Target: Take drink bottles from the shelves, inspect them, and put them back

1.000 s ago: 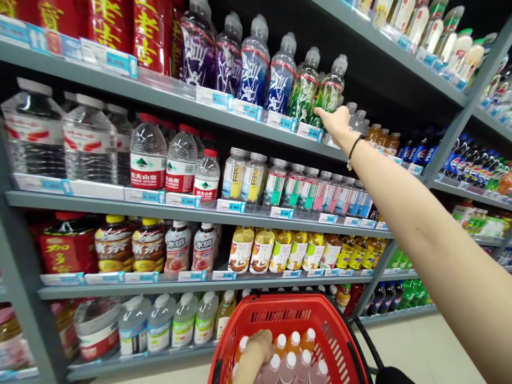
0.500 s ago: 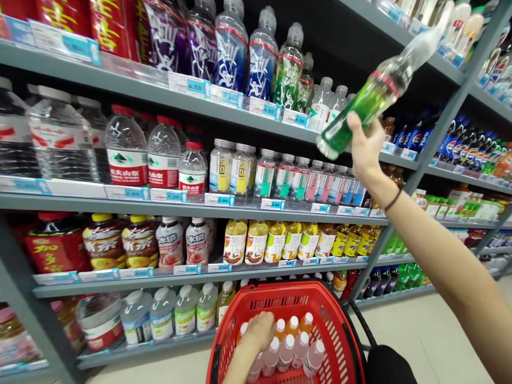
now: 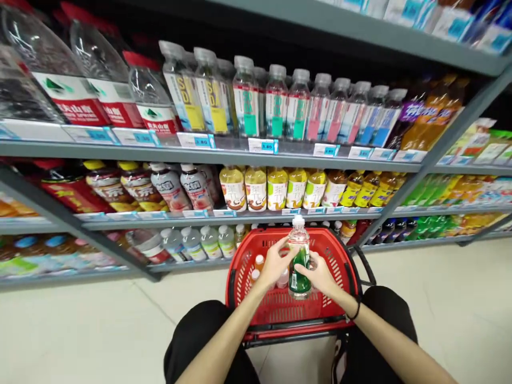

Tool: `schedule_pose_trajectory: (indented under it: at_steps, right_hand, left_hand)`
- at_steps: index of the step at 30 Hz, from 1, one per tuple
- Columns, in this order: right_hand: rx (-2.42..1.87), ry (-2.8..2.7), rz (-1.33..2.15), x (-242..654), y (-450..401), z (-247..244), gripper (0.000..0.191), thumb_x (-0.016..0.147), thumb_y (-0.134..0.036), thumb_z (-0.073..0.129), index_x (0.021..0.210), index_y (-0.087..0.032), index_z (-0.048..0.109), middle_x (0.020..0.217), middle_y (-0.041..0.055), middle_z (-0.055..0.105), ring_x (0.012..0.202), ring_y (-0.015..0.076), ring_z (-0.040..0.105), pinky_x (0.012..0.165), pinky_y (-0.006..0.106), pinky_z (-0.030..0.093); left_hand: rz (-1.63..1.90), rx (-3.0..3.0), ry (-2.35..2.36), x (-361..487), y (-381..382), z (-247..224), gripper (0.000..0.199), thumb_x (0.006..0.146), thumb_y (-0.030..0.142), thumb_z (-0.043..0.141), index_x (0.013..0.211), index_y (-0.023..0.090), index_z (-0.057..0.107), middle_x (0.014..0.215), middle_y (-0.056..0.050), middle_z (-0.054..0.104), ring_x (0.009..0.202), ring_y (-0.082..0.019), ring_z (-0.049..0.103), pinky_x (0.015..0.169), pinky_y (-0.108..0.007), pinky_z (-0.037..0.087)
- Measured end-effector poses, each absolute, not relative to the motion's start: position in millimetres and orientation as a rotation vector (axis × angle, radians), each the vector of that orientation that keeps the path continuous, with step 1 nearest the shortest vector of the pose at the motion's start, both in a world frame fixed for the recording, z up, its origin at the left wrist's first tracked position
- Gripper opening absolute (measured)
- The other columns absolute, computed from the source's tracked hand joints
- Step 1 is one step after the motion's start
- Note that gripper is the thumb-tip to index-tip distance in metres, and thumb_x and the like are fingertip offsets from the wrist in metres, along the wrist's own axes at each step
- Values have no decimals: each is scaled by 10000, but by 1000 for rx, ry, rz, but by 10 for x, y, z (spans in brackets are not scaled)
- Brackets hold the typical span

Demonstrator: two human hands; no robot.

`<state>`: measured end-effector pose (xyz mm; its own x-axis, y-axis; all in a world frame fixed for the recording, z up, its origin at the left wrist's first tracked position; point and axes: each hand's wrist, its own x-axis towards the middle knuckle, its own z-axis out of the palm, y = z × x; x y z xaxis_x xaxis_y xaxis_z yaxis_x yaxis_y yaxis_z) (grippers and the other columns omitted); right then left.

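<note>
A clear drink bottle with a green label stands nearly upright over the red shopping basket. My right hand grips its lower right side, thumb across the label. From the left, my left hand holds the upper part with its fingers on the label. The white cap points up. Inside the basket, orange-drink bottles and pale pink bottles show partly behind my hands and the green bottle.
Shelves of drinks rise beyond the basket, with a grey shelf edge running across. Yellow tea bottles line a lower shelf. The basket's black handle sticks out right. My black-clad knees flank the basket on the tiled floor.
The green bottle has come down from upper right to above the basket in my right hand. My left hand has left the basket's inside and taken hold of it. The view has tilted down.
</note>
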<state>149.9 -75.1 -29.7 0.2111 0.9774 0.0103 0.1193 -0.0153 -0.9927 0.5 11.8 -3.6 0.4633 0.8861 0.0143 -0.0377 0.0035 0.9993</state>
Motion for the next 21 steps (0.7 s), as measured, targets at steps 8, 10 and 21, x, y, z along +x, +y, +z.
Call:
schedule_pose_trajectory:
  at_steps: [8,10,21]
  right_hand:
    - [-1265,-1106,1144,1505,-861,-440,578,797,-439,851,1300,-238,651,1298,104,720,1117,312,724,995,446,591]
    - [-1190,-1076,1179,1545,-832,-385,646,777,-464,867,1344,-265,629,1390,98,676,1241,316,672,1090,451,537]
    - [-956,-540,2026,1315,-789,-351,772,904,-850,341,1080,-216,745,905,124,794,948,327,754,792,469,619]
  left_hand:
    - [921,1333,817,-10,105,-38,732,650,402,941,1260,118,654,1263,-173,721,1151,-279,700,969,-370,568]
    - [959,1370,786,-20,91,13,726,656,377,946,1278,137,657,1273,-158,718,1159,-272,698,974,-356,567]
    - [1141,1138,611,-157,76,30,600,684,401,926,1192,154,724,1123,-103,781,979,-208,744,882,-287,583]
